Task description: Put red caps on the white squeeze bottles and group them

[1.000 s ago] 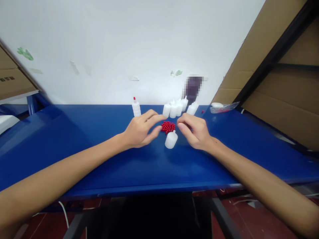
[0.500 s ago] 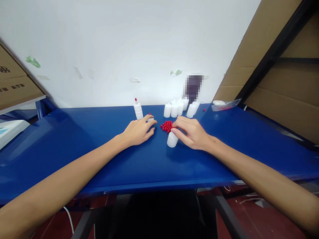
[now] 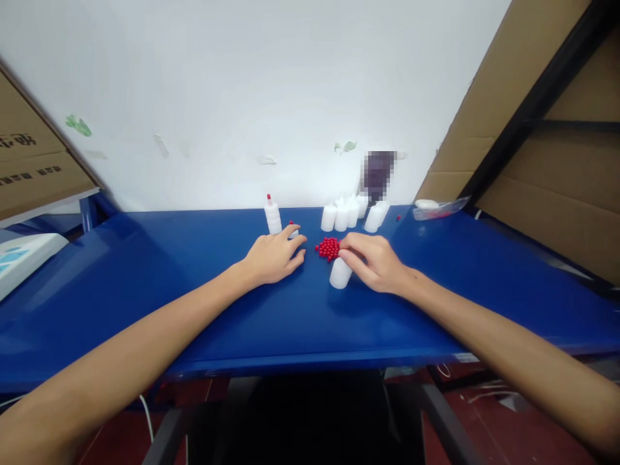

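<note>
My left hand (image 3: pixel 276 257) rests on the blue table with its fingers apart, holding nothing. Beyond its fingertips a small white piece (image 3: pixel 294 234) with a red top is partly hidden. Behind that hand stands a white ribbed squeeze bottle (image 3: pixel 273 219) with a red tip cap. My right hand (image 3: pixel 372 259) is closed in a pinch at the top of another white bottle (image 3: pixel 340 274), which leans slightly. The fingers cover the bottle's tip, so whether a cap is there cannot be seen. Touching distance from the fingertips lies a pile of small red caps (image 3: pixel 329 248).
Several white bottles (image 3: pixel 341 218) stand at the back, with two more (image 3: pixel 372 218) to their right. A lone red cap (image 3: pixel 398 217) and a clear plastic bag (image 3: pixel 440 210) lie at the back right. A white device (image 3: pixel 29 258) sits at the left edge. Cardboard (image 3: pixel 547 200) flanks the right side.
The view has shifted slightly. Both hands stay nearly where they were, and my right hand remains at the top of the same bottle.
</note>
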Tool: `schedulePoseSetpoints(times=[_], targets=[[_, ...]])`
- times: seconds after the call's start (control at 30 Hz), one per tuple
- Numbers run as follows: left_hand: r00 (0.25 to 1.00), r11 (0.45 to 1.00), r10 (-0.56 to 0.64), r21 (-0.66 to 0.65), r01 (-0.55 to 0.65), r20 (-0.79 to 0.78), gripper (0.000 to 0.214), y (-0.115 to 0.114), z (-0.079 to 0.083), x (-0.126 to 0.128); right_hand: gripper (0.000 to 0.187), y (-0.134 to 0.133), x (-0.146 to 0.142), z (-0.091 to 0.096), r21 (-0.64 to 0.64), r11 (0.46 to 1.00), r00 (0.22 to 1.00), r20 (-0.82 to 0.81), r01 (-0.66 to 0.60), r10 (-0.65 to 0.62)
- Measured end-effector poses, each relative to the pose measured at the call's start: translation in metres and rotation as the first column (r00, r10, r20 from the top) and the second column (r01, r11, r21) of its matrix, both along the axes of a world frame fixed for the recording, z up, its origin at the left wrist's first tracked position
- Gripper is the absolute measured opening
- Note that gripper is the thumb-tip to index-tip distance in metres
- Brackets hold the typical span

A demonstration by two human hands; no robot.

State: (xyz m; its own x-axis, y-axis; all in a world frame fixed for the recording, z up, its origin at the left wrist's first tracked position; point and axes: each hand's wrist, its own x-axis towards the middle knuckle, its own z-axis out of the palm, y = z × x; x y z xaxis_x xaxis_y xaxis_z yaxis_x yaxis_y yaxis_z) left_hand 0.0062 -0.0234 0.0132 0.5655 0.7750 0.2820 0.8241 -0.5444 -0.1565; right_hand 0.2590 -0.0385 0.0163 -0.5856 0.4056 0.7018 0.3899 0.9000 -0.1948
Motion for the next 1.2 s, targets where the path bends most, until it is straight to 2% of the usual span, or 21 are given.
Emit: schedulePoseSetpoints(times=[0.07, 0.17, 0.23, 0.3, 0.43, 0.57, 0.7, 0.9, 1.2], targets=[[0.997, 0.994, -0.072, 0.084, 0.069, 0.03, 0.041, -0.003, 0.003, 0.002, 0.021, 0.0, 0.002, 0.003, 0.026, 1.0, 0.999, -0.046, 0.016, -0.015], [0.961, 0.957, -0.25, 0.182, 0.226, 0.122, 0.046, -0.011, 0.006, 0.008, 0.022, 0.0, 0.004, 0.007, 0.047, 0.999, 0.997, -0.066, 0.028, -0.025], [0.918, 0.933, -0.343, 0.184, 0.309, 0.199, 0.05, -0.02, 0.005, 0.015, 0.023, 0.001, 0.005, 0.007, 0.048, 0.998, 0.998, -0.055, 0.033, -0.03], [0.88, 0.923, -0.385, 0.138, 0.36, 0.279, 0.05, -0.029, 0.002, 0.024, 0.023, 0.001, 0.005, 0.007, 0.042, 0.998, 0.998, -0.045, 0.038, -0.036], [0.836, 0.926, -0.338, -0.005, 0.377, 0.432, 0.045, -0.039, -0.006, 0.04, 0.023, 0.002, 0.005, 0.005, 0.01, 0.999, 0.998, -0.044, 0.039, -0.038], [0.811, 0.913, -0.296, -0.1, 0.396, 0.504, 0.034, -0.037, -0.011, 0.047, 0.023, 0.0, 0.003, 0.003, -0.059, 0.998, 0.999, 0.004, 0.038, -0.038], [0.768, 0.887, -0.312, -0.117, 0.446, 0.559, 0.028, -0.034, -0.012, 0.047, 0.022, -0.001, 0.002, 0.003, -0.1, 0.995, 0.999, 0.037, 0.019, -0.016], [0.722, 0.873, -0.323, -0.101, 0.476, 0.613, 0.026, -0.034, -0.011, 0.046, 0.021, -0.002, 0.002, 0.004, -0.092, 0.996, 0.999, 0.042, 0.018, -0.014], [0.676, 0.838, -0.241, -0.202, 0.507, 0.697, 0.03, -0.033, -0.009, 0.044, 0.025, -0.002, 0.002, 0.003, -0.033, 0.999, 0.998, 0.058, 0.004, -0.002]])
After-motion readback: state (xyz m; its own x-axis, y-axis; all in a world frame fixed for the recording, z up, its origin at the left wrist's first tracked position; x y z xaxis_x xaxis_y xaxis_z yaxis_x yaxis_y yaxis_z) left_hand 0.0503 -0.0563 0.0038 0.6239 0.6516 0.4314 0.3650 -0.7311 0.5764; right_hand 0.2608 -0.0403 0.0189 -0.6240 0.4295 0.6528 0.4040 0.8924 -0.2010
